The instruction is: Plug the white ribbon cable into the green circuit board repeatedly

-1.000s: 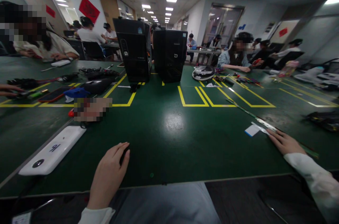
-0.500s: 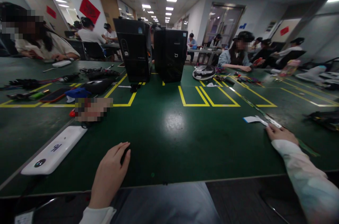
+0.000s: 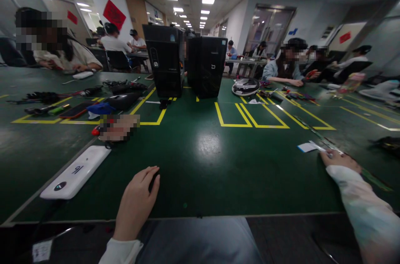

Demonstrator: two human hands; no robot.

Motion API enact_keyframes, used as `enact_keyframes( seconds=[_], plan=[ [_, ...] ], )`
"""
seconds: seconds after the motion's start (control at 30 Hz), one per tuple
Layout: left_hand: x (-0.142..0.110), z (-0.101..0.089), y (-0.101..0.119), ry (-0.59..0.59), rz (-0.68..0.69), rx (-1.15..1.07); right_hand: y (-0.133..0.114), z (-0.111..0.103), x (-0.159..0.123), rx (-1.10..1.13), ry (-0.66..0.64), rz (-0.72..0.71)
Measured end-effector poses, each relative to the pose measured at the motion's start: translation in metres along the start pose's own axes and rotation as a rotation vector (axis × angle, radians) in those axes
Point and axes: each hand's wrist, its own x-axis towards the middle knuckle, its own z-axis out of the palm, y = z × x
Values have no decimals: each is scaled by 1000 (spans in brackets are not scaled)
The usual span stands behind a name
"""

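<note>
Two hands are over one green table (image 3: 218, 189). The left hand (image 3: 137, 201) rests near the front edge, loosely curled, its thumb parted from the fingers. The right hand (image 3: 342, 161) lies over one long thin strip (image 3: 323, 138) and the end of one white slip (image 3: 308, 146) with a blue edge; whether the fingers grip either one, I cannot tell. The slip lies on the table, just beyond those fingertips.

Farther back are two black computer towers (image 3: 164, 66), side by side, and one round black-and-white bundle (image 3: 246, 87). On the left are one white case (image 3: 76, 174) with a dark round spot and one blue cloth (image 3: 101, 108). Two people sit nearest across the table — one at left, one at right.

The right hand hides the middle of the strip; the left palm is out of sight. A pixelated patch masks something behind the white case, and the dark bundle (image 3: 387, 144) at right is cut off — too murky to name.
</note>
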Motion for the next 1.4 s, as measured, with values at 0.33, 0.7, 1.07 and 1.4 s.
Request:
enact_keyframes(
  seconds=[0.33,0.7,1.07,1.4],
  plan=[
    [0,0,-1,-6,-6,26,-30,11,-3,79,27,-591],
    [0,1,-2,0,21,20,-171,10,-112,469,83,-1301],
    [-1,3,-5,-19,11,36,-250,-14,-263,544,-79,-1730],
    [-1,2,-5,-20,5,44,-252,-29,-282,618,-227,-1829]
  ],
)
